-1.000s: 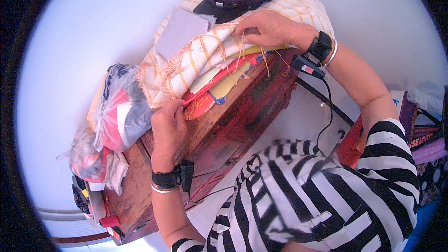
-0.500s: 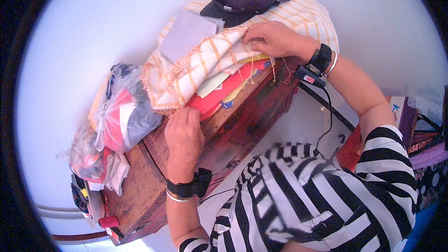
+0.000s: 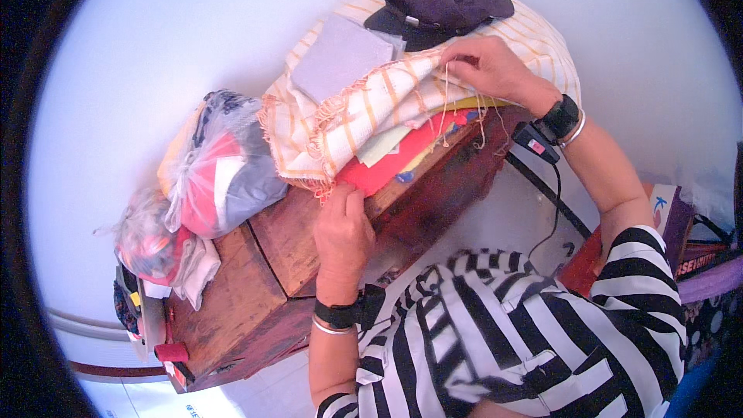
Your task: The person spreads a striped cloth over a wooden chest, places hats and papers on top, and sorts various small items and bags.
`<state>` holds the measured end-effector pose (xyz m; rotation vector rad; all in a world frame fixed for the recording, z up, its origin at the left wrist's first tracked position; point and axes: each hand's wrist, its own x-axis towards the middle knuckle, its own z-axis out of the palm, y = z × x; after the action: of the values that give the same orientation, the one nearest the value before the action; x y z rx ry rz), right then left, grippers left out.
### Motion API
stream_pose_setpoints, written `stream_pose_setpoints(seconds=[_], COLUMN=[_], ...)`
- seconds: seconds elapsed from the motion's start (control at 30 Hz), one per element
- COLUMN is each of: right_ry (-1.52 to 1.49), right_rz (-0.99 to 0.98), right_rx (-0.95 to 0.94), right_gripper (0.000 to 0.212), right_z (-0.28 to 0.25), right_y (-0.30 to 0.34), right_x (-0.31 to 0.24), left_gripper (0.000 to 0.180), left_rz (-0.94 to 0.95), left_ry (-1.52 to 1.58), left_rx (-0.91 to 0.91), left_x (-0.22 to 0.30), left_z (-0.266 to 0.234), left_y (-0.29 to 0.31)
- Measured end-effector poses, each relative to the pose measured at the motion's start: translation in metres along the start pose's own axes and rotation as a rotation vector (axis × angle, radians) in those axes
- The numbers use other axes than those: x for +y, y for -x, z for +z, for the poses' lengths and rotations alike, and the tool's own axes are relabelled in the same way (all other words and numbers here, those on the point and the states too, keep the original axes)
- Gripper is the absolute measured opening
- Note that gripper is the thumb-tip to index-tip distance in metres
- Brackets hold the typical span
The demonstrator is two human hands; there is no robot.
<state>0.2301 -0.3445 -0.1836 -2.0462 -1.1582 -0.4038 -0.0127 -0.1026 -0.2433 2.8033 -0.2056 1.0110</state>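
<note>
A white cloth with orange stripes and a fringed edge (image 3: 371, 112) lies over a heap on a wooden chest (image 3: 232, 279). My right hand (image 3: 499, 73) pinches the cloth's front edge near its far end, and loose threads dangle below the fingers. At the near corner, the closed fingers of my left hand (image 3: 344, 232) grip the fringe, beside a red sheet (image 3: 379, 173). That red sheet, a pale green paper (image 3: 381, 147) and some yellow and blue material show beneath the cloth. Folded grey fabric (image 3: 340, 54) rests on top.
A dark cap (image 3: 441, 4) sits at the back of the heap. Knotted clear bags of clothes (image 3: 220, 178) stand on the left of the chest, with a red thread spool (image 3: 172, 352) near its corner. A purple box (image 3: 675, 217) is at the right.
The whole view has shifted, so the scene sits farther right. My left hand stays at the cloth's corner. My right fingers now pinch the edge, with a thread hanging straighter.
</note>
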Motion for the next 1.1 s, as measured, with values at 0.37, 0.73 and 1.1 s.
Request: stream_pose_setpoints(seconds=[0.37, 0.73, 1.1], right_ry=[0.180, -0.140, 0.030], right_rz=[-0.144, 0.106, 0.174], right_rx=[-0.089, -0.852, -0.912], right_gripper=[0.032, 0.028, 0.028], right_z=[0.034, 0.054, 0.127], right_y=[-0.008, 0.134, 0.184], right_x=[-0.026, -0.101, -0.111], left_gripper=[0.048, 0.032, 0.020], left_rz=[-0.231, -0.173, -0.393], left_ry=[0.124, 0.324, 0.264], left_rx=[0.148, -0.027, 0.117], left_x=[-0.030, -0.013, 0.010], left_z=[-0.022, -0.057, -0.063], left_y=[-0.033, 0.055, 0.160])
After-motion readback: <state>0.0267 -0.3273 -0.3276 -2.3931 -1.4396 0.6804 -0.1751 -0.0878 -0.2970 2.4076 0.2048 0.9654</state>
